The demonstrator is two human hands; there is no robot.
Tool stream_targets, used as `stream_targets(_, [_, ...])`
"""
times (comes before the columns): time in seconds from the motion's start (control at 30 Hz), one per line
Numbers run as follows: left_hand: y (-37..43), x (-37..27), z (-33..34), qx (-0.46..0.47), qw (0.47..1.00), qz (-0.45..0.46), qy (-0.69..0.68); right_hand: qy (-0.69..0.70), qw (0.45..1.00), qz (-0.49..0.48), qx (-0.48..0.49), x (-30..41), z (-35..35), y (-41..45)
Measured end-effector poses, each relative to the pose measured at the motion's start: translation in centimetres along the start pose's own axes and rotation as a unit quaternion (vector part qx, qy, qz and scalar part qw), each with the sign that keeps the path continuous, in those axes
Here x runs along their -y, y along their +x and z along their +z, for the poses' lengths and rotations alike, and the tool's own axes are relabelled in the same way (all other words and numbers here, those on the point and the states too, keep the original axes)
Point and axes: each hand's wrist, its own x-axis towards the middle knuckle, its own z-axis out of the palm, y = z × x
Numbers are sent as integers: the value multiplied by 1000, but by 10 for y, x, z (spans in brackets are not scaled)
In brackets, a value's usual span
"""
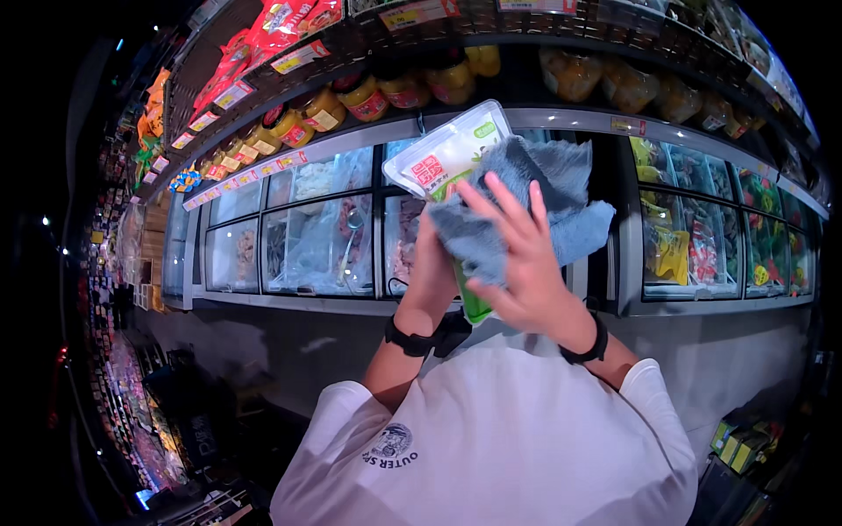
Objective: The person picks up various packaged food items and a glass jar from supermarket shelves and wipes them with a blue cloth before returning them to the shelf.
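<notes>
A sealed plastic food pack [455, 150] with a clear rim and red and green printing is held tilted in front of my chest. My left hand [431, 266] grips its left side, with the fingers mostly hidden behind the pack and cloth. A grey-blue plush cloth [559, 174] lies over the middle and right of the pack, covering much of its face. My right hand [526, 253] presses the cloth against the pack with its fingers spread. The pack's green lower end shows between my wrists.
Glass-topped freezer cases [316, 243] with bagged and loose frozen food stand before me, and another freezer [697, 230] is at the right. Jars [362, 97] line the shelf above. Red bags [283, 29] fill an upper-left basket. Cartons [740, 447] sit low at the right.
</notes>
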Motion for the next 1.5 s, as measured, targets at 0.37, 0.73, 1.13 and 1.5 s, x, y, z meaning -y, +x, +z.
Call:
stream_targets(0.37, [-3,-2,-2,35,998,41,11,94,994,40,-43,-67,10,45])
stream_targets(0.73, [-4,1,-10,-36,978,101,180,85,994,18,73,-36,-10,50])
stream_targets(1.13, [-1,-31,-4,-21,998,2,55,727,590,264,-233,-51,1,2])
stream_targets(1.5, [15,-27,-3,-20,960,140,241,740,547,390,-35,-51,39,-13])
